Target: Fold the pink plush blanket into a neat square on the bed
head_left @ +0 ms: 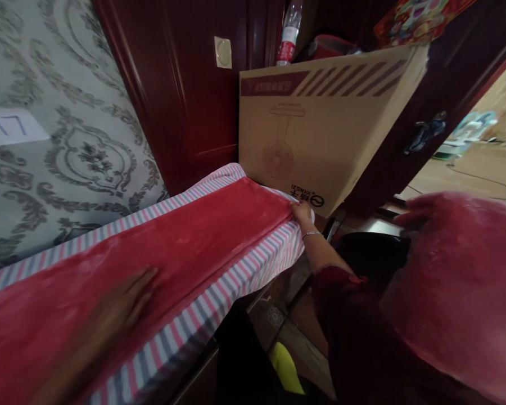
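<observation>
A long red cloth [194, 230], folded lengthwise, lies along a narrow board with a striped cover [231, 281] in pink, white and grey-blue. My left hand [126, 298] rests on the near half of the red cloth, fingers stretched out flat and slightly smeared by motion. At the board's far right corner, my right hand [302, 212] has its fingers closed on the edge of the cloth. A thin bracelet [311, 234] circles that wrist, below a dark red sleeve [337, 287].
A large cardboard box [316, 124] stands just beyond the board's far end, with a plastic bottle [289, 36] behind its top. Patterned wallpaper [88, 152] runs along the left. A big blurred red-pink shape [468, 287] fills the right side. Something yellow [285, 365] lies low, near the floor.
</observation>
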`<control>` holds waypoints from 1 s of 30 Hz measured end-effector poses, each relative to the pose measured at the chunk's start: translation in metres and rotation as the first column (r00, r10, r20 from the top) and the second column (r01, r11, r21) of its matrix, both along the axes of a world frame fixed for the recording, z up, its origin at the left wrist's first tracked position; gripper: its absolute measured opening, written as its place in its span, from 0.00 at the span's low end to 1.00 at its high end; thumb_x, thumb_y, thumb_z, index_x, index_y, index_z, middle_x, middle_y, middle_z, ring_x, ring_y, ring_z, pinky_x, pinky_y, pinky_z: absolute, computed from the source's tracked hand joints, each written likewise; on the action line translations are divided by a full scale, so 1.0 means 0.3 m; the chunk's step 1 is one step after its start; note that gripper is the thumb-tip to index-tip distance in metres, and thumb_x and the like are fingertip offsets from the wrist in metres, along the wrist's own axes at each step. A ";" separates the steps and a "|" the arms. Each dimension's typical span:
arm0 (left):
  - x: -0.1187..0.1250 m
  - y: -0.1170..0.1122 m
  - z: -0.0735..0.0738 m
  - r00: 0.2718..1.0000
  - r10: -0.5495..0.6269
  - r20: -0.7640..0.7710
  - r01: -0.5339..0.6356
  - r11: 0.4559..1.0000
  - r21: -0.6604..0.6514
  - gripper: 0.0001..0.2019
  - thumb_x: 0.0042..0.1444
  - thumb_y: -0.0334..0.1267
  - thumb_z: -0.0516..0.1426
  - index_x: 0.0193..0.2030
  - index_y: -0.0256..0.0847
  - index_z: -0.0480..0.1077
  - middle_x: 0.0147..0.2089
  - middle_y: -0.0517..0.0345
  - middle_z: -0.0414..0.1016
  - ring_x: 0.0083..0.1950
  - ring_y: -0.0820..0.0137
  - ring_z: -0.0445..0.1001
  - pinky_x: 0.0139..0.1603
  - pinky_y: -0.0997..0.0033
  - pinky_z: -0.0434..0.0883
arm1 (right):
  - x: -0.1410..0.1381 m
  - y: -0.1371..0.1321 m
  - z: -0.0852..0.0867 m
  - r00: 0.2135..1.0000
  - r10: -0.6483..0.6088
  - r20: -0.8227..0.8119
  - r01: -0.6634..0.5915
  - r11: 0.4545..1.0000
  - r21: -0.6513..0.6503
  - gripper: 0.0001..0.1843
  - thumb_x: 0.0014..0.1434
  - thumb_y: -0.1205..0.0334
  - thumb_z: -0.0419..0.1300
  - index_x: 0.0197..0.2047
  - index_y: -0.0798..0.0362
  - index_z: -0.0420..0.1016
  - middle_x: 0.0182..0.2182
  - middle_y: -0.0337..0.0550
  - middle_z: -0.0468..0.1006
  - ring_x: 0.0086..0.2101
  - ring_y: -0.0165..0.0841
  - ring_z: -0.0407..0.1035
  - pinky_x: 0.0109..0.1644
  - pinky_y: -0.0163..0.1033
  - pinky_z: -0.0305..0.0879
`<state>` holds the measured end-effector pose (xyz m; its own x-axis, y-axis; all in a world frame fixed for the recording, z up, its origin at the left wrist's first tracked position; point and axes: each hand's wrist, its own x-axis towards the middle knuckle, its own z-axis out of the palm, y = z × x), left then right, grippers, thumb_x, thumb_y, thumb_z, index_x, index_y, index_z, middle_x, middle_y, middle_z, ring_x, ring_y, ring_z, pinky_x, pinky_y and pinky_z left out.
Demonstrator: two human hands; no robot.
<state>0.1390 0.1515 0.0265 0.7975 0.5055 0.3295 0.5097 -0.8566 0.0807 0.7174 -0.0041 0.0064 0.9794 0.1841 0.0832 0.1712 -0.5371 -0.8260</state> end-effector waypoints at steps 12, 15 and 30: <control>0.206 -0.004 -0.163 0.955 -0.144 -0.258 0.164 0.985 0.058 0.28 0.68 0.51 0.43 0.72 0.50 0.63 0.75 0.53 0.59 0.75 0.57 0.59 0.71 0.48 0.59 | 0.043 -0.015 0.004 0.999 -0.029 0.046 0.037 0.983 -0.181 0.18 0.65 0.66 0.55 0.54 0.60 0.78 0.48 0.60 0.80 0.49 0.46 0.76 0.52 0.44 0.71; 0.205 -0.014 -0.156 0.960 -0.137 -0.245 0.152 0.987 0.044 0.28 0.68 0.52 0.44 0.71 0.52 0.63 0.75 0.54 0.59 0.75 0.57 0.59 0.71 0.49 0.59 | 0.031 -0.024 0.001 0.998 -0.013 0.063 0.025 0.980 -0.199 0.20 0.66 0.65 0.53 0.58 0.58 0.76 0.50 0.57 0.79 0.50 0.44 0.74 0.54 0.43 0.70; 0.406 0.132 0.047 0.973 0.174 -0.149 -0.174 0.985 0.016 0.30 0.68 0.50 0.45 0.73 0.38 0.60 0.76 0.40 0.54 0.77 0.49 0.52 0.72 0.38 0.54 | -0.399 0.329 0.097 0.591 0.721 0.362 -0.484 0.676 -0.556 0.32 0.71 0.51 0.51 0.74 0.50 0.57 0.74 0.53 0.51 0.72 0.51 0.39 0.72 0.66 0.37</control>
